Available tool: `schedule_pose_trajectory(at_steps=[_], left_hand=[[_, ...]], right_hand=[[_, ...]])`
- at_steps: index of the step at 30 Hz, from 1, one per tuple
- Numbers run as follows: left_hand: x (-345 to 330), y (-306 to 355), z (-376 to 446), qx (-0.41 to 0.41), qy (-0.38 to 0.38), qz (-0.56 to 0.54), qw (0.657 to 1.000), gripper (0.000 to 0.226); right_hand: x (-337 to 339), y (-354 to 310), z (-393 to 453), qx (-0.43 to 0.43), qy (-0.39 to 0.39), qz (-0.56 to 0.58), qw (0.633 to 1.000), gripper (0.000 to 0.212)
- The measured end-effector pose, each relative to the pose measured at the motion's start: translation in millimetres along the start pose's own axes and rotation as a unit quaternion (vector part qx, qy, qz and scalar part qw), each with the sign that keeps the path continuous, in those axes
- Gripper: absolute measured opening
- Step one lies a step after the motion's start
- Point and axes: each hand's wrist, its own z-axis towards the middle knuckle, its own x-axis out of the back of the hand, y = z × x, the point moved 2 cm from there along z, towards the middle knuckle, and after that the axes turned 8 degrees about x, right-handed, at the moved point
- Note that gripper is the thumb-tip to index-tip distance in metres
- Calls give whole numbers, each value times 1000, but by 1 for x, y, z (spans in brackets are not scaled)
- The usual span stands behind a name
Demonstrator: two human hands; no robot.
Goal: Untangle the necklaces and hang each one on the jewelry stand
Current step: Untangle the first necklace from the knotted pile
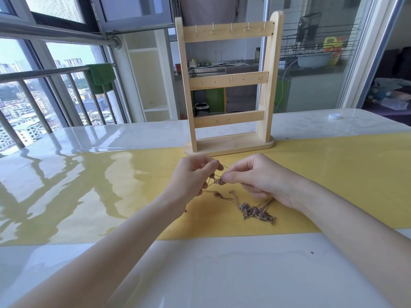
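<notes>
A glossy white desk point(66, 141) with a yellow cloth point(333, 174) stands beside balcony windows. On the cloth stands the wooden jewelry stand point(226, 85), its hooks bare. Just before it, the left hand point(191, 176) and right hand point(255, 178) pinch thin gold chains of the tangled necklaces point(253, 211), whose knotted heap lies beneath the right hand.

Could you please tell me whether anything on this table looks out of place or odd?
Yes: the thin gold chain necklaces lie knotted in a heap on the yellow cloth, while both hands pinch one strand. The wooden jewelry stand has bare hooks. A small white cap sits alone at the far right.
</notes>
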Motion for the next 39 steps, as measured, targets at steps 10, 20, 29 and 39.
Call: schedule_pose_trajectory(at_steps=[10,20,29,39], left_hand=[[-1,-2,1,21,-9,-2,1000,29],[-3,-3,0,45,-24,-34,998,26],[3,-7,3,97,-38,-68,992,23],[3,-7,4,145,-41,-110,982,20]], right_hand=[[-6,2,4,22,-9,-81,996,27],[-17,-2,-1,182,85,-428,881,26],[-19,2,1,279,115,-387,871,5],[-3,3,9,149,163,-18,975,16]])
